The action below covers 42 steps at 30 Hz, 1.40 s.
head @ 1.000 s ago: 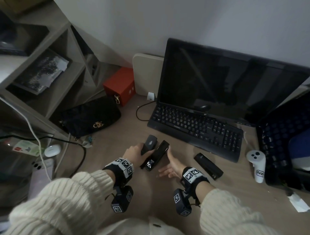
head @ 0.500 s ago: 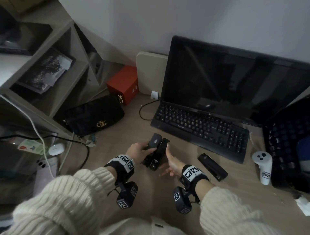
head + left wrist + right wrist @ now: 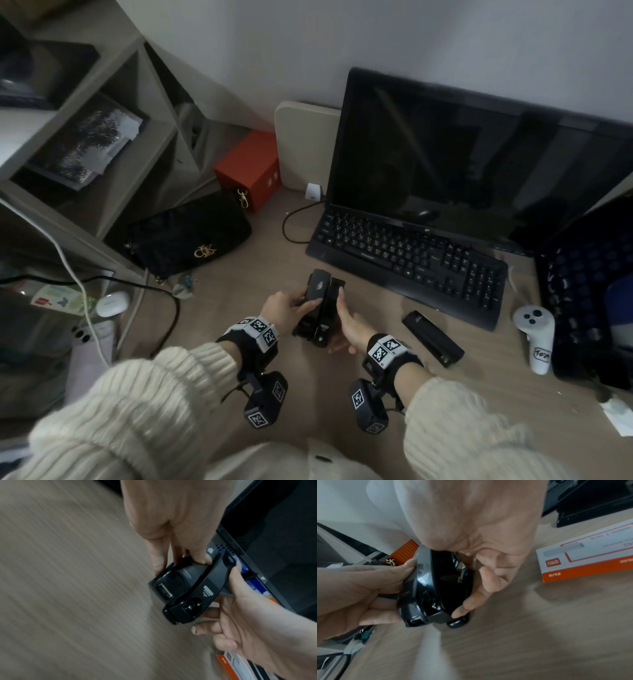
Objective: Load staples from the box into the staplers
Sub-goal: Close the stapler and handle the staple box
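A black stapler [image 3: 322, 308] is held just above the desk, between my two hands, its top cover and base folded almost together. My left hand [image 3: 308, 296] grips the cover from the left, thumb on top. My right hand [image 3: 342, 318] holds the base, thumb on its far end and fingers curled beneath. The wrist views show the same stapler [image 3: 188, 588] [image 3: 436, 588] pinched from both sides. An orange-and-white staple box [image 3: 590, 555] lies flat on the desk to the right of my right hand. A second black stapler [image 3: 432, 337] lies farther right.
A black keyboard [image 3: 411, 260] and dark monitor [image 3: 479, 164] stand behind the hands. A black handbag [image 3: 191, 236] and red box [image 3: 250, 168] sit at back left by the shelf unit. A white controller [image 3: 536, 335] stands at the right. A cable [image 3: 171, 308] runs along the left.
The stapler's cover and base, spread wide apart a second ago, have swung together. Both hands have lifted it slightly and kept hold.
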### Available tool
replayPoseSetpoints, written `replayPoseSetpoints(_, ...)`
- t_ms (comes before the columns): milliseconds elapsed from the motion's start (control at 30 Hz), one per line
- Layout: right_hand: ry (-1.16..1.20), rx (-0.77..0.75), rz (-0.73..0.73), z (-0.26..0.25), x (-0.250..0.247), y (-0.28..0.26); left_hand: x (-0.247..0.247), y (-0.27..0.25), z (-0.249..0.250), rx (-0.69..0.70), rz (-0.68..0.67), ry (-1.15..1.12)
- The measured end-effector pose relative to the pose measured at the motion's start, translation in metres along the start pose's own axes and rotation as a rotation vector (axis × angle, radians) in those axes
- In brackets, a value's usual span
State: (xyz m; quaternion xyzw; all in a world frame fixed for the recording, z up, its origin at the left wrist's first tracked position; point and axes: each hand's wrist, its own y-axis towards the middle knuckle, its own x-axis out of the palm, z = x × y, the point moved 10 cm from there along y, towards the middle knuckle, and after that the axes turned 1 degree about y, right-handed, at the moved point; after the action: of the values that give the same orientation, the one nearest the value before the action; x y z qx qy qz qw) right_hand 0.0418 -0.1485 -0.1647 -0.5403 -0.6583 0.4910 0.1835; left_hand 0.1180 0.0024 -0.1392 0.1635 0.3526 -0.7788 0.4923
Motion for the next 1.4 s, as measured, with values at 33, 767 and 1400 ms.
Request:
replayPoseSetpoints(33, 0.007, -0.007, 0.018, -0.001, -0.001, -0.001, 0.001, 0.000, 0.000, -0.003, 0.004, 0.004)
replayPoseSetpoints(767, -0.400, 0.075, 0.639, 0.059, -0.120, -0.031, 0.005, 0.004, -0.015, -0.117, -0.020, -0.014)
replayPoseSetpoints(1400, -0.641, -0.503, 0.381, -0.007, -0.032, -0.021, 0.002, -0.004, -0.006, -0.089, -0.029, 0.036)
